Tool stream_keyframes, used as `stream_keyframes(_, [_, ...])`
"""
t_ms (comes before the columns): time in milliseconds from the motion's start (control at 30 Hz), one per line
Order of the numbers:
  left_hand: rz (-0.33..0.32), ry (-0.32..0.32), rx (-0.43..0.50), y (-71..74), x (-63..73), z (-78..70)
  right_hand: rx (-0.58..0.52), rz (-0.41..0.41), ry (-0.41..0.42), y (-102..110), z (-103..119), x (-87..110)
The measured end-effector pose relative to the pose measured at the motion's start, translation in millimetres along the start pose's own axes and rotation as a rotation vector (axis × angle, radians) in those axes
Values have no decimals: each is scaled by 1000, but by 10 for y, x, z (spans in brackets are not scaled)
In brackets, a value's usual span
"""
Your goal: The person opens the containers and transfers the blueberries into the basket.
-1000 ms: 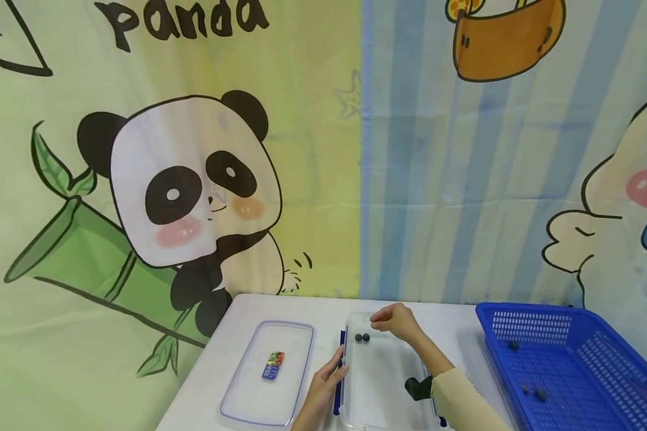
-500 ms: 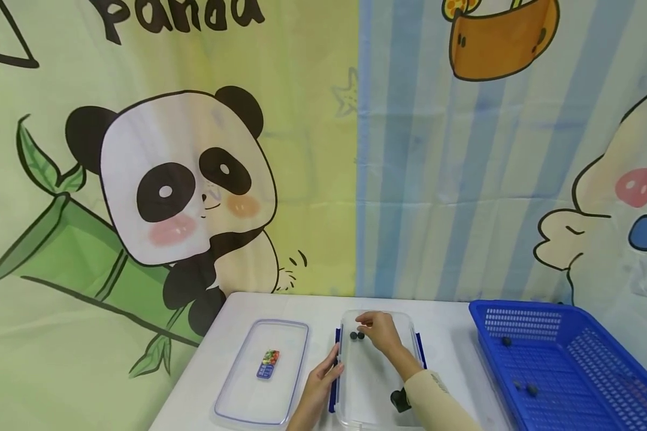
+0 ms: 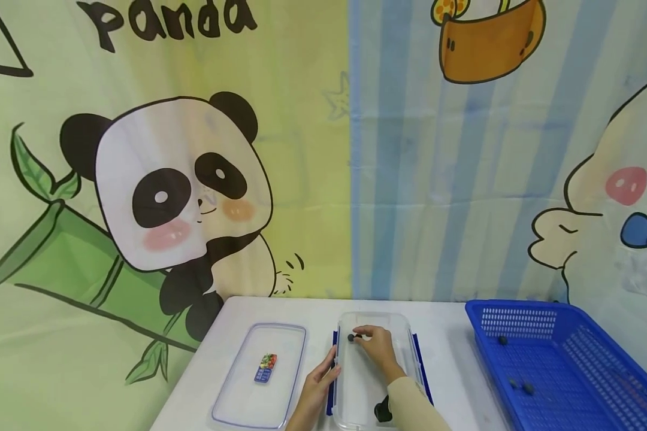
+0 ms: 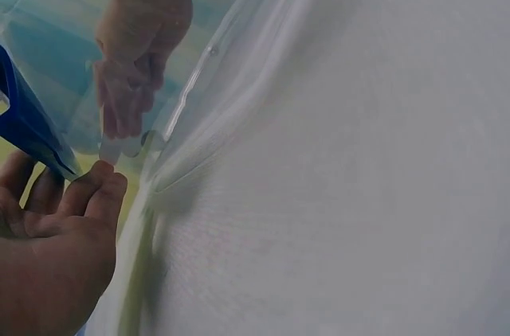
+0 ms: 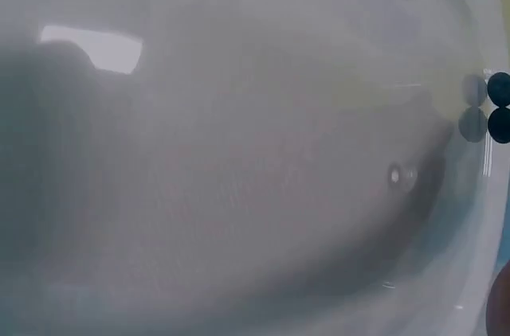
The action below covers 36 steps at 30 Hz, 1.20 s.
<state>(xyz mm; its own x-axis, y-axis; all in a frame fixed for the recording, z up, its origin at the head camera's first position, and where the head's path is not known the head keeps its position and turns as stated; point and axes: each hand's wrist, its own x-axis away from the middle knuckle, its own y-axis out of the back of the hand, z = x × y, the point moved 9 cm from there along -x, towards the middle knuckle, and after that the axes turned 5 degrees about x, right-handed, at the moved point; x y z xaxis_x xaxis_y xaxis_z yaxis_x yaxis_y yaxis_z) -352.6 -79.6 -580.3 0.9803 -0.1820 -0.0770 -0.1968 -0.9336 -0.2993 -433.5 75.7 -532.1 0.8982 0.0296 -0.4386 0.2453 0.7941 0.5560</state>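
Note:
A clear plastic box (image 3: 366, 395) with blue side latches stands on the white table. My left hand (image 3: 316, 383) rests against its left side, fingers extended; in the left wrist view the fingertips (image 4: 107, 169) meet the wall below a blue latch (image 4: 32, 121). Inside, toward the far left, are two small dark balls (image 3: 351, 338), side by side at the edge of the right wrist view. My right hand (image 3: 378, 350) reaches in, thumb and fingers bent around them. Whether it pinches a ball is hidden. Dark round things (image 3: 383, 410) show beside the right sleeve.
A clear lid (image 3: 237, 395) with a blue rim and a fruit label (image 3: 265, 367) lies left of the box. At the right stands a blue perforated basket (image 3: 558, 353) with a few dark balls (image 3: 528, 388). A printed curtain (image 3: 313, 239) hangs behind the table.
My right hand has moved left and down over the box, from beside the two balls to right at them. My left hand stays at the box's side. The view has shifted slightly.

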Motion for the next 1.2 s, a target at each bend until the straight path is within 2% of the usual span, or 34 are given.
stream_keyframes(200, [16, -24, 17, -9, -5, 12, -6, -64, -31, 61, -102, 47])
stream_keyframes(467, [14, -21, -20, -10, -6, 27, -47, -73, -109, 55, -251, 83])
stream_keyframes(633, [16, -19, -17, -18, 4, 18, -79, -85, -117, 27, -282, 96])
stream_keyframes(767, [11, -9, -11, -6, 2, 11, -94, -59, -122, -26, -288, 81])
stream_keyframes(1000, [5, -10, -1, 0, -5, 15, -52, 7, -126, -98, -281, 83])
stream_keyframes(1200, [1, -8, 12, -18, -10, 36, -15, 6, -88, -108, -266, 75])
